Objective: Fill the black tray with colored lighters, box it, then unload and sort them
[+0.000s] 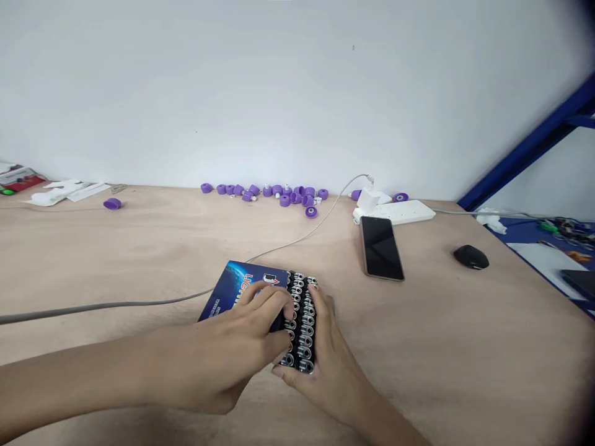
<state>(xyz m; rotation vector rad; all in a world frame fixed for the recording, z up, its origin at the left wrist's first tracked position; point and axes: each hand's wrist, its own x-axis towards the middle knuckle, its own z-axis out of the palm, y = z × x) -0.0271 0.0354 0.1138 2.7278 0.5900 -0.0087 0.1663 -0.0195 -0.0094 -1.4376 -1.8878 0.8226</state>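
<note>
- Our left hand point(246, 328) curls over two rows of small steel rings in black holders point(303, 325), fingers bent against them; our right hand point(320, 365) cups their near end, half closed. We cannot tell how firm either hold is.
- The rows sit on a blue printed card point(242, 280) on the table point(441, 353); uneven pressure could tip them off its edge and scatter the rings.
- A grey cable point(106, 305) seems to pass under the card; snagging it could jerk the card sideways.
- Farther off lie a phone point(381, 248), a white power strip point(409, 212), and small purple wheels point(284, 199) along the wall point(279, 80).
</note>
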